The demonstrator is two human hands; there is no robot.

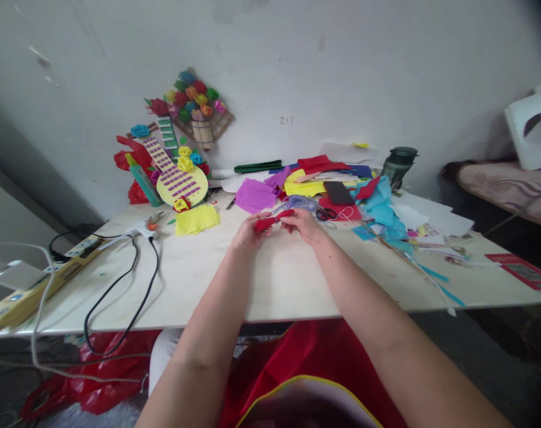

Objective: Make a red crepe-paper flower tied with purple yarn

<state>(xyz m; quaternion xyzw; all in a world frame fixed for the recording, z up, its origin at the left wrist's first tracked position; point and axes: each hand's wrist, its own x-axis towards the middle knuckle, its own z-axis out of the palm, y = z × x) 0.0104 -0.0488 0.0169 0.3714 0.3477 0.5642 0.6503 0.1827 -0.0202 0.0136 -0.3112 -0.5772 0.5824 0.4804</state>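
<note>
Both my hands meet over the middle of the pale table [279, 279]. My left hand [248, 233] and my right hand [304, 223] are closed on the two ends of a rolled piece of red paper [270, 221], held just above the tabletop. A purple sheet [254, 195] lies right behind it. A tangle of bluish string [299, 203] and black-handled scissors [326, 214] lie beside my right hand.
Heaped coloured papers [377, 205], a dark phone [338, 192] and a green bottle [398, 163] crowd the back right. A yellow sheet [197, 219], a paper guitar [176, 175] and paper flowers [194, 101] stand back left. A power strip [34, 291] with black cables [119, 285] occupies the left edge.
</note>
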